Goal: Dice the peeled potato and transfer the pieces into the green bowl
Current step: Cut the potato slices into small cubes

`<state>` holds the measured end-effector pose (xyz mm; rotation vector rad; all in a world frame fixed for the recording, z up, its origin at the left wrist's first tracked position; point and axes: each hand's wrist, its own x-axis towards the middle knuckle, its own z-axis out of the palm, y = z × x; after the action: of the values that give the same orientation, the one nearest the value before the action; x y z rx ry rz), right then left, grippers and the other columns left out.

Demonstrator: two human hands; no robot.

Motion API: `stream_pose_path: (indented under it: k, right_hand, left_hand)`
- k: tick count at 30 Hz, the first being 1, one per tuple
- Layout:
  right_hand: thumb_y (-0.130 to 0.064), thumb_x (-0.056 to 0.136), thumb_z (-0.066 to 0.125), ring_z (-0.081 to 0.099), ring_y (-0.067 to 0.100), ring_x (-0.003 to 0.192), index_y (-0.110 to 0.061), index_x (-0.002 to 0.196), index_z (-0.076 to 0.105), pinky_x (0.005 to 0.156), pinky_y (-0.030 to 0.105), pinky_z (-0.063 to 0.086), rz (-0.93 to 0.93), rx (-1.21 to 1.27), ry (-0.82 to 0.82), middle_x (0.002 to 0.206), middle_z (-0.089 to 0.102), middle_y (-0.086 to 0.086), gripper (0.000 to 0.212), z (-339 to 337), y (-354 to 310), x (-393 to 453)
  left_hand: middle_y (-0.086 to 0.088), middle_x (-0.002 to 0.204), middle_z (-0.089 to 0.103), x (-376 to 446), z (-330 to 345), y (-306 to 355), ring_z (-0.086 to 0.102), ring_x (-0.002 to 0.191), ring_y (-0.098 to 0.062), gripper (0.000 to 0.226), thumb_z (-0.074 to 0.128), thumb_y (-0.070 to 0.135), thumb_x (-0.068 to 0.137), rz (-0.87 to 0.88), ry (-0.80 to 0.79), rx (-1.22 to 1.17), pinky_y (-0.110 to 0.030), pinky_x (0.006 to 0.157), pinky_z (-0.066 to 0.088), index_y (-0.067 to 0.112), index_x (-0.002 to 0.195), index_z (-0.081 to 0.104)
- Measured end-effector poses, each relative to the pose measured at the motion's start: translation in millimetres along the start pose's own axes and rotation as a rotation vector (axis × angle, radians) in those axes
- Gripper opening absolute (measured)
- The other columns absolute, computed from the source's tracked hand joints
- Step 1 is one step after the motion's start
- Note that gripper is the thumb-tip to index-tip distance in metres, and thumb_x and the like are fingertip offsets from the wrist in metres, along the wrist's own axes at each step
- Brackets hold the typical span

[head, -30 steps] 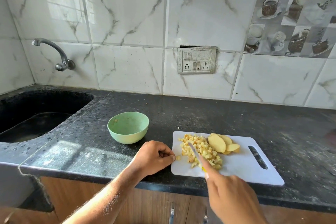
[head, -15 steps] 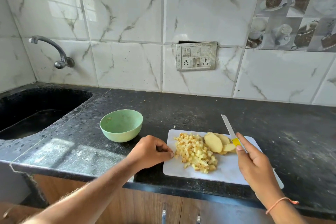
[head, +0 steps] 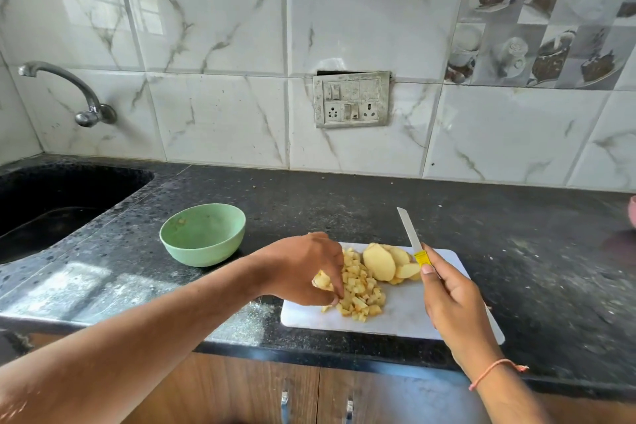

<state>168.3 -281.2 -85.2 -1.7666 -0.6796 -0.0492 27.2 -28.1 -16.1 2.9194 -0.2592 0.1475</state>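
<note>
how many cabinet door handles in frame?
2. Both metal cabinet handles sit at the bottom edge below the counter: one left of the door seam, one right of it. Others may be hidden behind the arms.

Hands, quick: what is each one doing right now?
Left hand: fingers curled, picking up diced potato pieces.
Right hand: holding the knife, blade raised.

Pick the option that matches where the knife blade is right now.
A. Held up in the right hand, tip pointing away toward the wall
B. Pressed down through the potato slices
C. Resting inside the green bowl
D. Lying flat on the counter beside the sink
A: the right hand grips the knife by its handle, with the blade raised off the cutting board, its tip aimed toward the tiled wall.
</note>
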Motion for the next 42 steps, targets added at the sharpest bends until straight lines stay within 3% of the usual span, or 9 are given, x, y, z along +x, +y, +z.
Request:
stream_pose_path:
  k: [9, 19, 23, 28, 30, 32, 35, 37, 42]
  right_hand:
    - [-0.034, 0.107, 0.053, 0.046, 0.005, 0.053, -0.046, 0.145, 0.054, 0.06, 0.026, 0.038, -0.009, 0.013, 0.002, 0.078, 0.039, 0.0, 0.041, 1, 7, 2]
    - [-0.035, 0.106, 0.054, 0.042, 0.007, 0.059, -0.047, 0.146, 0.052, 0.064, 0.029, 0.037, -0.017, 0.033, 0.008, 0.073, 0.038, -0.002, 0.042, 3, 15, 5]
    - [-0.036, 0.106, 0.054, 0.042, 0.006, 0.055, -0.047, 0.146, 0.053, 0.061, 0.026, 0.037, -0.014, 0.035, 0.009, 0.073, 0.038, -0.001, 0.041, 3, 16, 5]
    - [-0.036, 0.106, 0.053, 0.043, 0.005, 0.053, -0.046, 0.146, 0.054, 0.056, 0.025, 0.037, -0.012, 0.035, 0.011, 0.074, 0.04, 0.001, 0.041, 1, 14, 4]
    - [-0.036, 0.106, 0.053, 0.042, 0.005, 0.052, -0.048, 0.145, 0.054, 0.055, 0.024, 0.036, -0.015, 0.04, 0.013, 0.074, 0.04, 0.001, 0.041, 1, 14, 4]
    - [-0.035, 0.106, 0.053, 0.039, 0.005, 0.051, -0.047, 0.144, 0.055, 0.054, 0.025, 0.035, -0.012, 0.053, 0.014, 0.073, 0.039, 0.0, 0.04, 1, 13, 4]
    - [-0.035, 0.106, 0.053, 0.037, 0.007, 0.051, -0.046, 0.143, 0.055, 0.053, 0.025, 0.034, -0.006, 0.071, 0.011, 0.071, 0.037, -0.002, 0.038, 1, 12, 4]
    - [-0.034, 0.106, 0.053, 0.038, 0.006, 0.051, -0.044, 0.144, 0.056, 0.052, 0.024, 0.034, -0.002, 0.065, 0.009, 0.072, 0.038, -0.001, 0.039, 1, 12, 5]
    - [-0.039, 0.105, 0.054, 0.044, 0.003, 0.053, -0.046, 0.145, 0.055, 0.057, 0.024, 0.035, 0.012, 0.069, 0.013, 0.074, 0.041, -0.004, 0.04, 3, 15, 5]
  left_hand:
    - [0.015, 0.129, 0.055, 7, 6, 6, 0.047, 0.116, -0.01, 0.032, 0.059, 0.051, 0.1, 0.083, -0.018, 0.281, -0.031, 0.078, 0.048, 0.049, 0.13, 0.069]
    - [0.015, 0.126, 0.053, 20, -13, 7, 0.043, 0.116, -0.006, 0.029, 0.071, 0.047, 0.092, 0.107, -0.145, 0.276, -0.028, 0.09, 0.046, 0.048, 0.121, 0.071]
    - [0.019, 0.115, 0.057, 26, -12, 2, 0.048, 0.114, -0.003, 0.023, 0.071, 0.043, 0.093, 0.076, -0.096, 0.286, -0.031, 0.083, 0.051, 0.046, 0.116, 0.071]
    - [0.03, 0.1, 0.068, 29, -15, -10, 0.061, 0.093, 0.012, 0.025, 0.063, 0.025, 0.102, -0.083, 0.014, -0.041, -0.021, 0.081, 0.05, 0.041, 0.116, 0.076]
    - [0.026, 0.106, 0.073, 27, -20, -16, 0.064, 0.094, 0.012, 0.03, 0.061, 0.019, 0.104, -0.144, 0.044, -0.137, -0.016, 0.081, 0.048, 0.039, 0.122, 0.075]
    - [0.025, 0.119, 0.069, 21, -24, -23, 0.064, 0.099, 0.009, 0.033, 0.067, 0.03, 0.103, -0.184, 0.062, -0.147, -0.019, 0.083, 0.049, 0.043, 0.133, 0.068]
    - [0.024, 0.146, 0.048, 2, -26, -29, 0.053, 0.125, -0.002, 0.087, 0.075, 0.073, 0.081, -0.287, -0.015, -0.103, -0.032, 0.103, 0.05, 0.052, 0.156, 0.036]
    - [0.021, 0.161, 0.028, -11, -23, -29, 0.03, 0.145, -0.007, 0.122, 0.072, 0.09, 0.066, -0.333, -0.078, -0.003, -0.041, 0.12, 0.037, 0.053, 0.163, 0.008]
    - [0.017, 0.168, 0.008, -28, 5, -36, 0.012, 0.152, -0.013, 0.151, 0.075, 0.094, 0.054, -0.348, -0.068, 0.054, -0.049, 0.127, 0.023, 0.051, 0.159, -0.024]
